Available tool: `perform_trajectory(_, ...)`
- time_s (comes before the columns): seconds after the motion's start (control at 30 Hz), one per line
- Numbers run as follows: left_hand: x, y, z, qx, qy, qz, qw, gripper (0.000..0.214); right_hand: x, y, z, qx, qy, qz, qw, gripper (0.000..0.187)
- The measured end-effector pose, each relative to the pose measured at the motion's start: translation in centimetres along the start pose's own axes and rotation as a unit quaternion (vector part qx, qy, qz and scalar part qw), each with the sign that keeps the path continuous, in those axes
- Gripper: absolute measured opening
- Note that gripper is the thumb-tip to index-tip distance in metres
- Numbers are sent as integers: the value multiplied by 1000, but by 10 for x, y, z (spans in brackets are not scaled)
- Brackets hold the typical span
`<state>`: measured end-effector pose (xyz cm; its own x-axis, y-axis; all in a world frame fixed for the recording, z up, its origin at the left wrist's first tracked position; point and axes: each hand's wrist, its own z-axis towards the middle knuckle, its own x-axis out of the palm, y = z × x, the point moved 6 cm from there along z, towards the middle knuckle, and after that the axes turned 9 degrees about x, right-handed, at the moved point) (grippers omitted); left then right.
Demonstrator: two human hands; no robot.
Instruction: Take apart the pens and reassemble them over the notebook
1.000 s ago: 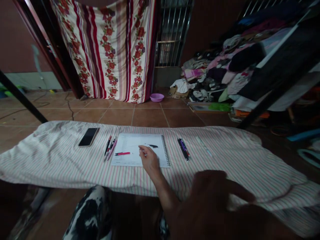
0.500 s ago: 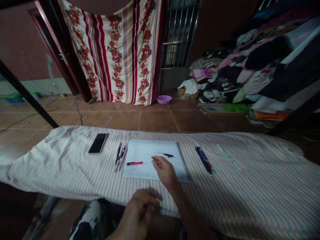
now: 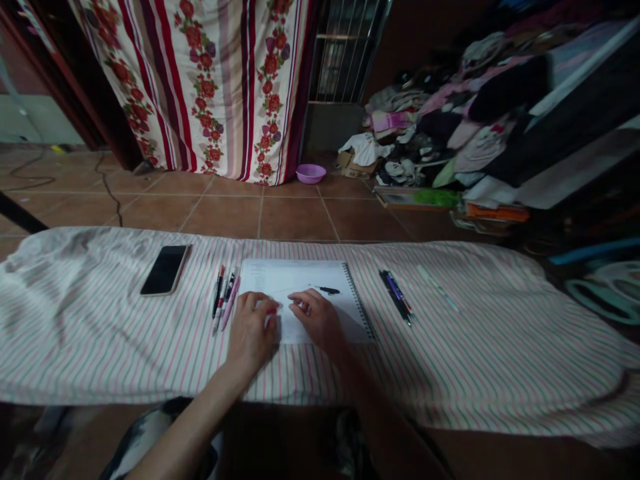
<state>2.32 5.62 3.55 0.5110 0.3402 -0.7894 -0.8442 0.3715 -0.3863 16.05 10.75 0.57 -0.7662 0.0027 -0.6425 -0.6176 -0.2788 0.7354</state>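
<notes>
A spiral-bound notebook (image 3: pixel 300 268) lies open at a white page, its coil on the right. My left hand (image 3: pixel 253 330) rests over the page's left side, with fingers and thumb around a red pen (image 3: pixel 273 310); most of the pen is hidden under the hand. Over the middle of the page is my right hand (image 3: pixel 320 321), its fingers loosely bent and parted from the thumb, with nothing visible between them. Just beyond its knuckles lies a short black pen-like thing (image 3: pixel 329 290) with a thin tip. A faint line runs across the paper near that tip.
Left of the notebook are several pens (image 3: pixel 227 297) and a dark-screened phone (image 3: pixel 166 270). To the right lie dark pens (image 3: pixel 396 295) and a pale, slim stick (image 3: pixel 437 287). Striped cloth (image 3: pixel 480 360) covers the table. Beyond stand a purple basin (image 3: pixel 311 174) and heaped clothes (image 3: pixel 440 127).
My left hand has come up from the table's near edge onto the notebook, closing over the red pen. My right hand keeps its half-bent pose over the page. The camera view has shifted.
</notes>
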Motion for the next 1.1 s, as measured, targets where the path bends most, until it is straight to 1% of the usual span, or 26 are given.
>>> perform_trajectory(0.1,3,4,3,8,15,20,1000,22,1,3,0,-6,-3,-1,1000,15)
perform_trajectory(0.23,4,14,1,-1,-8,19,1000,18,0,4,1,-2,-33,-11,999,18)
perform_trajectory(0.37,5,16,-4,21,-15,5,1000,18,-2,-4,7,20,-76,-44,996,22)
perform_trajectory(0.57,6,13,-6,42,-4,29,999,16,-2,-8,14,2,-128,-89,988,21)
perform_trajectory(0.67,7,15,-6,42,-9,32,999,17,-13,-11,18,11,-158,-92,983,22)
perform_trajectory(0.77,8,17,-5,43,-8,25,999,17,-31,-21,21,45,-198,-95,975,24)
perform_trajectory(0.83,10,17,-5,48,-1,21,999,19,-40,-27,22,54,-204,-99,972,25)
perform_trajectory(0.9,11,17,-4,54,5,17,998,20,-44,-31,22,54,-203,-106,972,25)
perform_trajectory(1.0,12,18,-4,54,10,18,998,21,-43,-31,20,35,-193,-121,973,23)
perform_trajectory(1.1,14,20,-3,47,15,21,999,20,-36,-26,19,3,-181,-134,974,21)
